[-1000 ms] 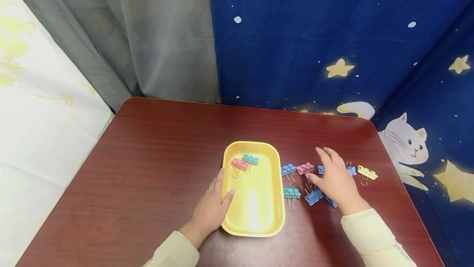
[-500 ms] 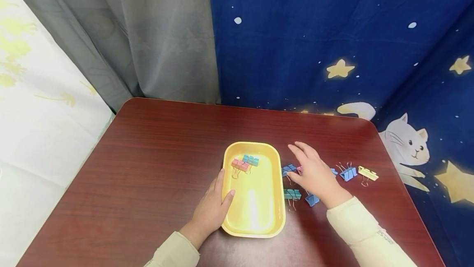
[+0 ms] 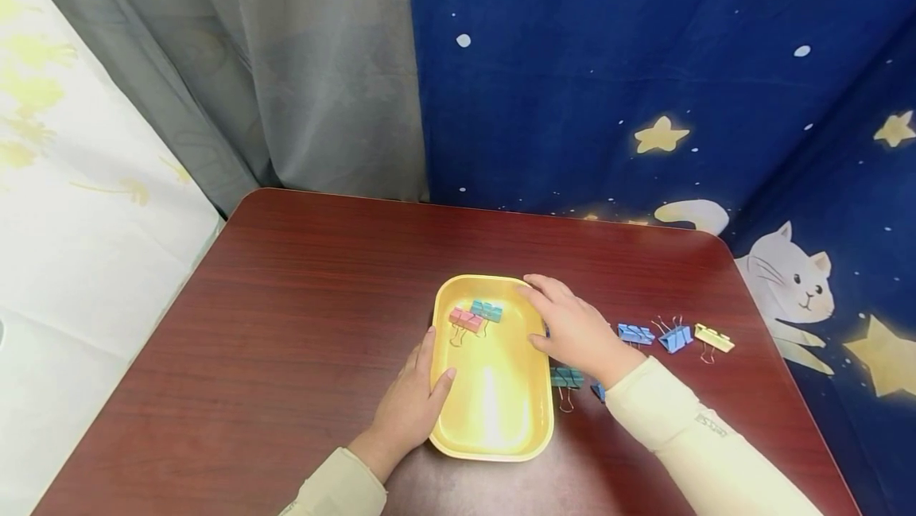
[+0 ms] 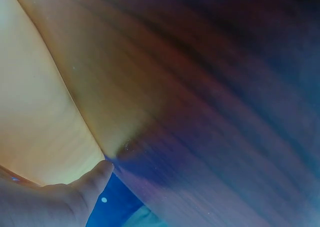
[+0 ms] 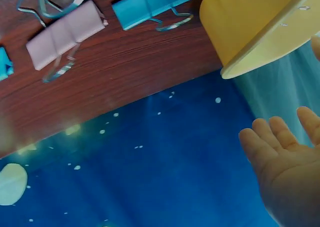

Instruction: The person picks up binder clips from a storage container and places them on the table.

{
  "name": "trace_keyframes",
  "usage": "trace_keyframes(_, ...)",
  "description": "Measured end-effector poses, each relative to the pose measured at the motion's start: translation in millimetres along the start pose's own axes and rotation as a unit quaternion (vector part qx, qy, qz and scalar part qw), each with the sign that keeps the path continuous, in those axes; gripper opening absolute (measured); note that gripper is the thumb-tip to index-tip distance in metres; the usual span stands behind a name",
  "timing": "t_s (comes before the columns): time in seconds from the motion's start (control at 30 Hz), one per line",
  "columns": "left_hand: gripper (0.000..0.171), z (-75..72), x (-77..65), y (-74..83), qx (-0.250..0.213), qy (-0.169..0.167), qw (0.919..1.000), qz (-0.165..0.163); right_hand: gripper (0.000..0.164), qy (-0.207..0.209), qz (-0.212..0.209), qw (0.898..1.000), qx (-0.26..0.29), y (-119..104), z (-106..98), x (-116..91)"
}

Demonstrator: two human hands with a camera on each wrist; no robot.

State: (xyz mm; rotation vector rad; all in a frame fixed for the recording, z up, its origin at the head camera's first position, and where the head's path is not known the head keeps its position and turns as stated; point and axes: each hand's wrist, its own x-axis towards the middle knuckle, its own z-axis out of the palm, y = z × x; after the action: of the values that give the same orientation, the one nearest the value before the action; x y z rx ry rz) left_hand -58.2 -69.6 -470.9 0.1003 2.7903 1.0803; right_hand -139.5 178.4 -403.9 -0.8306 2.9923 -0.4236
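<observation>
A yellow tray [image 3: 515, 389] stands on the table, with a pink binder clip [image 3: 465, 320] and a teal binder clip [image 3: 487, 310] inside near its far end. My left hand [image 3: 404, 409] holds the tray's left side, thumb over the rim and fingers along the outer wall. Over the tray's far right rim is my right hand [image 3: 576, 333], its fingers spread and nothing seen in its grasp. In the right wrist view, a pink clip [image 5: 66, 34] and a blue clip [image 5: 154, 4] lie on the table beside the tray; the right hand hides them in the head view.
Right of the tray lie another teal clip [image 3: 567, 378], a blue clip [image 3: 635, 333], a second blue clip [image 3: 675, 338] and a yellow clip [image 3: 714, 338]. One more blue clip [image 3: 598, 391] is partly hidden by the right sleeve. Curtains hang behind the table [image 3: 300, 301].
My right hand has moved left from above the clips to the tray's right rim, uncovering blue clips on the right. The left hand and the tray have stayed put.
</observation>
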Motion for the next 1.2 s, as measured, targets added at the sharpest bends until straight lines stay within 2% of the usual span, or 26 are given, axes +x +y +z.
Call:
trace_keyframes(0.13,0.069,0.3,0.2,-0.2,-0.001,0.002,1.0,0.004,0.072,-0.02,-0.02,1.0,-0.004,-4,1,9)
trace_keyframes(0.57,0.069,-0.2,0.6,0.6,-0.002,0.002,0.9999,0.01,0.064,-0.048,-0.101,0.994,-0.019,-20,8,32)
trace_keyframes(0.9,0.069,0.7,1.1,-1.0,-0.001,0.004,0.9998,0.018,0.057,-0.066,-0.184,0.98,-0.025,-28,19,54)
trace_keyframes(1.07,0.068,1.2,0.9,-1.6,-0.001,0.009,0.9997,0.024,0.049,-0.059,-0.197,0.978,-0.023,-32,23,61)
trace_keyframes(1.2,0.068,1.3,0.2,-1.6,0.0,0.007,0.9997,0.024,0.026,-0.063,-0.197,0.978,-0.018,-35,29,65)
